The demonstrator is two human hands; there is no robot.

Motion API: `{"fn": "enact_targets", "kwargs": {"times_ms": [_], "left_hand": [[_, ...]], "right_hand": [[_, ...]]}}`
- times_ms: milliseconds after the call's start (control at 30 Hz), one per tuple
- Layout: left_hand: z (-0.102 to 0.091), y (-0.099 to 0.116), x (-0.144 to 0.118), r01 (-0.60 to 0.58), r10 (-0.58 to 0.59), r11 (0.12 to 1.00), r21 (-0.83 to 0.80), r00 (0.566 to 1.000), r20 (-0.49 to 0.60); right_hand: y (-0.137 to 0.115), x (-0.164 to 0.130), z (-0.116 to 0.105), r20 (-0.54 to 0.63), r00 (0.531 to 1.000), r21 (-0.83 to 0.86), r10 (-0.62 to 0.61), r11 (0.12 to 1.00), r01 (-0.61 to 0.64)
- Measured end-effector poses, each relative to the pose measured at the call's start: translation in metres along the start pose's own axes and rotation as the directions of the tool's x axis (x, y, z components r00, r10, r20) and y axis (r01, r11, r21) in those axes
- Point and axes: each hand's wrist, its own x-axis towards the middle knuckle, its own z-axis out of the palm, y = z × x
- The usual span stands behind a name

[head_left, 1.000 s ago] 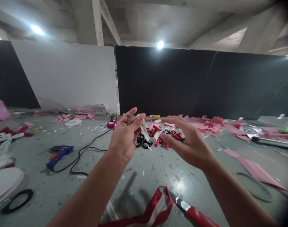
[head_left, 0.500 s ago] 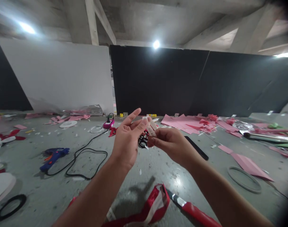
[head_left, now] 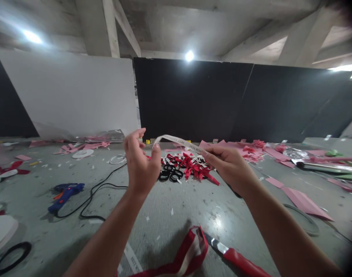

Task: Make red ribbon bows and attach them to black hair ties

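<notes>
A narrow white ribbon [head_left: 178,139] with printed dark lettering arches between my two hands above the table. My right hand [head_left: 232,167] pinches its right end between thumb and fingers. The ribbon's other end reaches the thumb of my left hand [head_left: 142,163], whose fingers are bent and partly raised around it. Behind and below the ribbon lies a pile of red and white ribbon bows [head_left: 194,167] beside several black rings [head_left: 170,174]. Nearer to me are a red ribbon strip [head_left: 190,246], a printed white ribbon [head_left: 132,258] and a red-handled cutter [head_left: 239,261].
A blue glue gun [head_left: 65,196] with a black cord lies at left. Pink paper sheets [head_left: 304,202] and scraps are spread at right and along the back. A grey ring [head_left: 304,221] is at right, a black ring [head_left: 12,256] at lower left. Black panels [head_left: 193,100] stand behind.
My hands have moved apart, left hand leftward and right hand rightward, drawing the white ribbon out between them. The pile of bows behind is now uncovered.
</notes>
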Motion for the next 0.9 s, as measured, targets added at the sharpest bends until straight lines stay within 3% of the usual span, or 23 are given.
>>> {"fn": "enact_targets", "kwargs": {"times_ms": [67,100,167,267,333,400,500,633,733,800,900], "left_hand": [[-0.001,0.007,-0.006,-0.302,0.282,0.938,0.171,0.950,0.135],[-0.001,0.010,-0.009,-0.397,0.347,0.898,0.192,0.905,0.248],[0.000,0.015,-0.015,-0.466,0.340,0.867,0.174,0.810,0.478],[0.004,0.014,-0.018,-0.360,0.169,0.925,0.118,0.670,0.723],[0.006,0.010,-0.019,-0.219,0.082,0.974,0.063,0.594,0.801],[0.008,0.005,-0.017,-0.052,0.024,0.999,0.005,0.548,0.836],[0.009,0.002,-0.015,0.135,-0.044,0.990,-0.034,0.540,0.841],[0.009,0.001,-0.014,0.336,-0.102,0.932,-0.135,0.601,0.792],[0.007,0.002,-0.012,0.500,-0.171,0.839,-0.215,0.617,0.768],[0.004,0.002,-0.009,0.515,-0.211,0.833,-0.202,0.634,0.744],[-0.003,0.001,-0.002,0.427,-0.199,0.895,-0.133,0.645,0.738]], "right_hand": [[-0.002,-0.001,-0.002,0.046,0.997,-0.087,-0.066,0.994,0.070],[-0.003,-0.001,-0.003,0.069,0.993,-0.127,-0.097,0.986,0.105],[-0.006,-0.003,-0.003,0.101,0.984,-0.191,-0.149,0.967,0.166],[-0.010,-0.007,-0.002,0.159,0.963,-0.258,-0.219,0.932,0.255],[-0.011,-0.009,-0.002,0.212,0.943,-0.265,-0.258,0.913,0.310],[-0.011,-0.010,-0.002,0.236,0.928,-0.263,-0.286,0.901,0.345],[-0.009,-0.008,-0.004,0.246,0.920,-0.249,-0.304,0.898,0.363],[-0.007,-0.005,-0.008,0.225,0.931,-0.295,-0.287,0.891,0.346],[-0.002,-0.002,-0.011,0.156,0.945,-0.373,-0.287,0.869,0.325],[0.004,0.000,-0.014,0.124,0.950,-0.404,-0.285,0.860,0.311],[0.013,0.003,-0.021,0.093,0.956,-0.430,-0.277,0.855,0.289]]}}
